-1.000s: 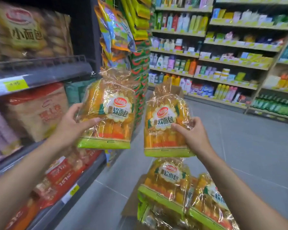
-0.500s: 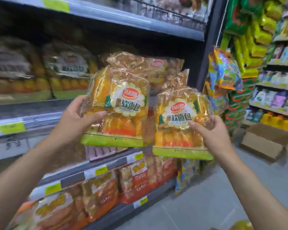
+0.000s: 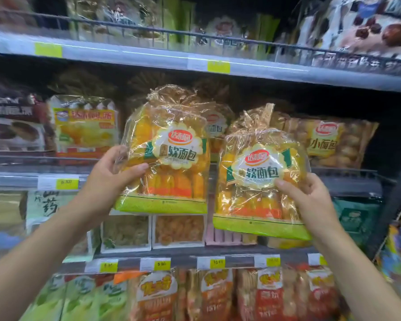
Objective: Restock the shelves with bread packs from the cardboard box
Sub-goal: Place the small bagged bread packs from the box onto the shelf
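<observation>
two bread packs (image 3: 171,156), upright, tops up

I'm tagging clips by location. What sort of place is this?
Most likely a supermarket aisle: tiered shelves stocked with packaged snacks, yellow price tags along their edges, the left hand gripping one bread pack, the right hand a second bread pack.

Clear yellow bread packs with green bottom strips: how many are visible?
3: left pack in the left hand, right pack in the right hand, third pack shelved behind them, mostly hidden; others may hide.
</observation>
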Demonstrator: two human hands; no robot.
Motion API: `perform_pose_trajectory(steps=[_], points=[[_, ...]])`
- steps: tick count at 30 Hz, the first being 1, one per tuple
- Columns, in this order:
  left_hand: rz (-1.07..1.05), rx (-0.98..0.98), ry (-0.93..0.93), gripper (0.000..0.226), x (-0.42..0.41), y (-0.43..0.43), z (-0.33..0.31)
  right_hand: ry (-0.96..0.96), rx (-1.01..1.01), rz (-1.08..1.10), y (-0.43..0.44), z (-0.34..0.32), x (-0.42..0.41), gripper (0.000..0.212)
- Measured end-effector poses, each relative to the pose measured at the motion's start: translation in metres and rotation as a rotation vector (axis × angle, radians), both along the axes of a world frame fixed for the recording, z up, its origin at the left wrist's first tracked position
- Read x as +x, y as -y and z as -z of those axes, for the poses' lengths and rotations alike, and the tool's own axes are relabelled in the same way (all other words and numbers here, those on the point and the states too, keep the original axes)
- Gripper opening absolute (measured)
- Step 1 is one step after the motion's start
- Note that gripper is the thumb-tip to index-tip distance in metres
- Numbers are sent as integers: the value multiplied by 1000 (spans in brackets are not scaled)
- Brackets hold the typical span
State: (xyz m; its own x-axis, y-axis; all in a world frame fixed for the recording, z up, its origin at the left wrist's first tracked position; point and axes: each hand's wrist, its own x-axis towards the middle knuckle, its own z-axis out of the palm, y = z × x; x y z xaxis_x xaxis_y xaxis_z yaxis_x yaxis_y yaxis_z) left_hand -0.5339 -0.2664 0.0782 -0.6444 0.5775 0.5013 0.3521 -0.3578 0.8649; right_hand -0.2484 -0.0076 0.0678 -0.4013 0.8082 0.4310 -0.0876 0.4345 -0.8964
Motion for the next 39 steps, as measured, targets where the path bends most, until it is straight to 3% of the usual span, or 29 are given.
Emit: perform_pose_trajectory(steps=[2, 5, 7, 8, 11, 15, 19, 22, 25, 29, 32, 34, 37, 39], points=[[-28, -9, 7, 82, -9, 12, 3, -25, -32, -55, 0, -6, -14, 42], [-47, 13, 17, 39, -9, 21, 6, -21, -68, -120, -7, -17, -37, 56], [-59, 9, 13, 36, -5, 28, 6, -22, -144, -158, -13, -26, -55, 76], [-57, 7, 34, 38, -7, 31, 7, -38, -190, -186, -17, -31, -64, 75], [-43, 29, 86, 62, -18, 41, 8, -65, -251, -253, -31, -48, -91, 57], [-40, 36, 93, 94, -23, 53, 7, -83, -254, -314, -44, -74, -124, 59], [-55, 51, 132, 107, -31, 63, 13, -134, -325, -335, -57, -91, -155, 70], [-81, 42, 163, 104, -33, 68, 18, -112, -334, -304, -61, -88, -174, 75], [-94, 9, 192, 92, -39, 70, 22, -46, -232, -203, -68, -74, -190, 54], [-97, 9, 181, 81, -39, 71, 23, 47, -150, -75, -82, -64, -202, 66], [-109, -4, 167, 69, -38, 70, 24, 130, 14, 140, -79, -69, -200, 81], [-108, 7, 195, 65, -41, 71, 25, 125, 199, 297, -70, -71, -194, 82], [-87, -6, 215, 89, -44, 71, 27, 132, 569, 464, -49, -62, -185, 60], [-88, -16, 207, 91, -46, 70, 27, 156, 777, 468, -31, -57, -181, 46]])
